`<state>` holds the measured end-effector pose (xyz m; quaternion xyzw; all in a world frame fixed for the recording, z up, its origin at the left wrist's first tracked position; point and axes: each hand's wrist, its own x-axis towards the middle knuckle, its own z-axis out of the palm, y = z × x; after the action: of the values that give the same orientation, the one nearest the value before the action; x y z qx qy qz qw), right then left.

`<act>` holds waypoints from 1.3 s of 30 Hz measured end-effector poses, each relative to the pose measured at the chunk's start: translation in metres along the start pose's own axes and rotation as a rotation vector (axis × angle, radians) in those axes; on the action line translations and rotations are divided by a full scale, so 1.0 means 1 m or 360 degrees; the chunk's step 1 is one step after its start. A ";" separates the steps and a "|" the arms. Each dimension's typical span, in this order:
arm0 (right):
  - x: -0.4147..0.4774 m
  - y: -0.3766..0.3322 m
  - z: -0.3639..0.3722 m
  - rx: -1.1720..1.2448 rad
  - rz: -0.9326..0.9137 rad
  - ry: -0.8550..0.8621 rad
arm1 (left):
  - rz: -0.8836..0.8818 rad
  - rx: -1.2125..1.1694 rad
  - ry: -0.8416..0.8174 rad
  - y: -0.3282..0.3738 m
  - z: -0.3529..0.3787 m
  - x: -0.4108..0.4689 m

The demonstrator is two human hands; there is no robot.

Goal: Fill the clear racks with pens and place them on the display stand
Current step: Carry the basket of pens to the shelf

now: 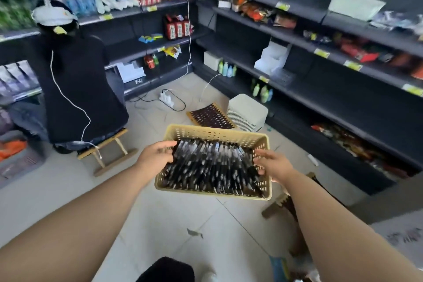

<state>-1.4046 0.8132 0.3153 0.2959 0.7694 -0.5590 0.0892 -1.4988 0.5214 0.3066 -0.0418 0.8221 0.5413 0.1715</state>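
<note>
You are carrying the stock, so take the basket [218, 135] as your reference for everything else. Beyond its far right corner runs the dark shelving [320, 96], where a white stepped stand [272, 57] sits with what looks like a clear rack [283, 76] just in front of it, though blur makes that hard to confirm. Just past the far wall of the basket there is a white stool [247, 112] on the floor. Well off to the basket's left a seated person [77, 89] faces the other shelves.

The basket looks lifted off the floor and tipped slightly toward you. The pens [210, 167] fill it in a loose, dark heap, lying roughly front to back. Keep it level as you carry it, or the heap will likely slide to the near wall and spill. Set it down close to the rack before you start picking pens out.

Your left hand [155, 155] grips the basket's left wall, fingers curled over the rim so the tips touch the outermost pens. Your right hand [274, 165] holds the right wall, its fingers [259, 160] spread and bent over that rim, just beside the pens. You hold no pen yet, and the pens lie between your two hands.
</note>
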 end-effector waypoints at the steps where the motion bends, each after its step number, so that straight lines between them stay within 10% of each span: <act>1: 0.018 -0.006 -0.001 0.0012 0.0021 -0.0002 | -0.0029 0.0002 0.0013 0.006 0.004 0.020; 24: 0.408 -0.138 -0.027 0.0363 0.0379 0.0300 | -0.0051 0.0473 -0.0510 0.181 0.075 0.514; 39: 0.667 -0.197 -0.213 0.0462 0.0376 0.0304 | -0.0098 0.0402 -0.0468 0.354 0.261 0.726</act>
<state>-2.0122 1.2057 0.2391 0.4455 0.6458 -0.6190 0.0373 -2.2075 0.9879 0.2865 0.0343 0.8479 0.4287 0.3100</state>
